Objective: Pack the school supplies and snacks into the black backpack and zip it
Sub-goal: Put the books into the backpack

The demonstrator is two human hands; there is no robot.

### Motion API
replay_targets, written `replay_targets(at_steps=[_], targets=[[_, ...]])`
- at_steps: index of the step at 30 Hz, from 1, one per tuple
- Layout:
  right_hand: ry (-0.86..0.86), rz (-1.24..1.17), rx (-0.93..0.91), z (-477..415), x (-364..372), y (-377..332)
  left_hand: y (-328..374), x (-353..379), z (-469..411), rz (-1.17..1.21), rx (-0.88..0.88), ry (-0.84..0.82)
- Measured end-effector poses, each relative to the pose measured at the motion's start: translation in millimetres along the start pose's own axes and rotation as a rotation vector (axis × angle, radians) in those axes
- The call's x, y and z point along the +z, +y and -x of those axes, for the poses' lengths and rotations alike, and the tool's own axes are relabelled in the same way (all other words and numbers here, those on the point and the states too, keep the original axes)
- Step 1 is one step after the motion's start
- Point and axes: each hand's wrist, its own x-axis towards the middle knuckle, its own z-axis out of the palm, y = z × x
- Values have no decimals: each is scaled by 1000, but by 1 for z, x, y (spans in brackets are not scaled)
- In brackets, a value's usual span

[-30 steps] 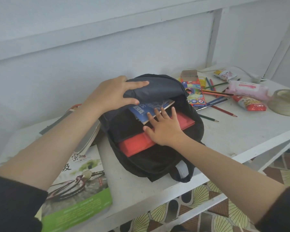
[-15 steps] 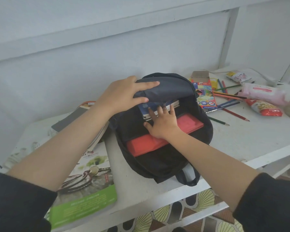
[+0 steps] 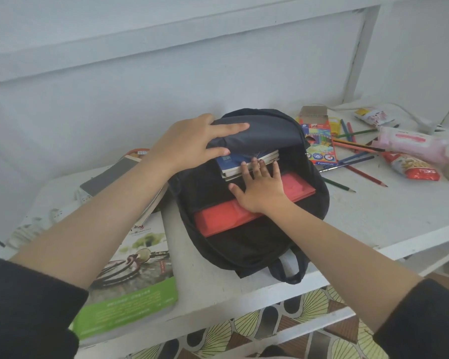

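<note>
The black backpack (image 3: 246, 244) lies open on the white table (image 3: 373, 216). My left hand (image 3: 189, 143) pinches its upper flap (image 3: 267, 133) and holds it up. My right hand (image 3: 259, 187) has straight fingers that press on the blue book (image 3: 230, 163) and the thin books stacked under it, most of which sit under the flap. A flat red case (image 3: 218, 221) lies inside the bag beneath my right wrist. To the right of the bag are a coloured pencil box (image 3: 319, 143), loose pencils (image 3: 360, 174), a pink wipes pack (image 3: 410, 141) and a red snack packet (image 3: 412, 169).
A green-covered book (image 3: 132, 281) lies at the left front of the table, with a grey flat item (image 3: 112, 174) and a white power strip (image 3: 52, 216) behind it. A small snack pouch (image 3: 371, 116) sits at the far right. The wall runs close behind the bag.
My right hand has slid forward and pushed the blue book deeper under the flap. My left hand keeps holding the flap.
</note>
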Motion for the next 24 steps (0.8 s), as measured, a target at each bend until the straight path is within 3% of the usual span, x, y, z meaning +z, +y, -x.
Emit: replay_targets(at_steps=[5,11,16,24], targets=[[-99,-95,-22,18,-10,-7,1,10,9,-23,-45,-23],[-137,-196,-289,79,-39,-14,-2,19,50,85,-77,103],[-162,-408,-541,105,-68,-27,-11,15,131,284,-468,335],[70,-507,-681,66,-74,-85,-12,38,248,222,-956,135]])
